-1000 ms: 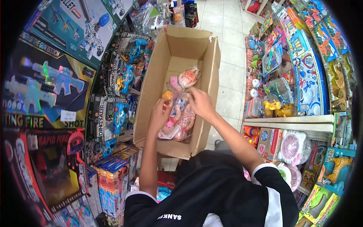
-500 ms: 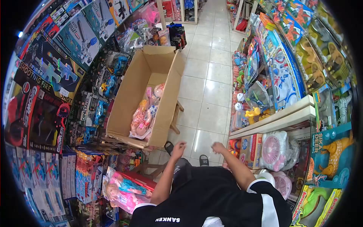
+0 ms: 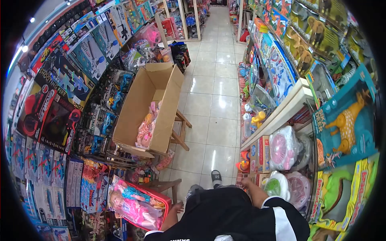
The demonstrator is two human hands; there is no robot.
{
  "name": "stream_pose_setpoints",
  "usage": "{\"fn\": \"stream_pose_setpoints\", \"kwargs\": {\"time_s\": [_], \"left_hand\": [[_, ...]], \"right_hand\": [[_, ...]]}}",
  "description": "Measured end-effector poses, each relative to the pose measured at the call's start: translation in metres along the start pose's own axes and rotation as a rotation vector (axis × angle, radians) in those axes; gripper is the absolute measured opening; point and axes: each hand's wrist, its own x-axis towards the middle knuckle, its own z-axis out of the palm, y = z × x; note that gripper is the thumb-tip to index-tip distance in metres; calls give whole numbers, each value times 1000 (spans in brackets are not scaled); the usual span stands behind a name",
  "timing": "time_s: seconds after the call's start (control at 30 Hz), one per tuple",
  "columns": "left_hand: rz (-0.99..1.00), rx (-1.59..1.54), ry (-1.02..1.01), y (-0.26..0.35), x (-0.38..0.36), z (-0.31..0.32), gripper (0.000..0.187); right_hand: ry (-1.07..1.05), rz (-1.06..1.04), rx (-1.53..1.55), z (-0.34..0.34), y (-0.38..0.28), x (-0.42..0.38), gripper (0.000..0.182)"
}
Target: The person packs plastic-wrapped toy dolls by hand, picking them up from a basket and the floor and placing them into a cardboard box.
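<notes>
My left hand [image 3: 175, 209] hangs low beside a red plastic basket [image 3: 165, 205], with its fingers loosely apart and nothing in them. In the basket lie dolls in clear bags [image 3: 134, 205], one in pink and one in blue. My right hand [image 3: 247, 184] is low on the other side, nearest to the boxes on the right shelf; its fingers show only in part, seem loosely apart and hold nothing I can see. Ahead on the left, a tall open cardboard box [image 3: 134, 108] rests on a wooden stool [image 3: 181, 138], with bagged dolls [image 3: 147, 126] at its bottom.
Boxed toys [image 3: 60, 80] cover the left shelves. On the right stand wrapped fans [image 3: 283, 148], a boxed deer toy [image 3: 345, 120] and a wooden rail [image 3: 281, 108]. A tiled aisle [image 3: 209, 108] runs ahead between the shelves. A low wooden stool [image 3: 163, 185] stands by the basket.
Both hands have dropped from in front of my body down to my sides, the left one close to the red basket. The view has tilted up and shifted, showing more of the aisle.
</notes>
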Motion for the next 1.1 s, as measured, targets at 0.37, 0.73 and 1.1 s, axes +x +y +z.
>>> {"fn": "stream_pose_setpoints", "kwargs": {"time_s": [0.37,0.73,1.1], "left_hand": [[482,-58,85,-42,36,2,35],[482,374,-84,-138,-5,22,38],[359,287,-85,-241,6,-10,39]], "right_hand": [[201,-39,76,99,48,-30,28],[355,-82,173,258,164,-116,31],[128,137,392,357,236,-201,37]]}}
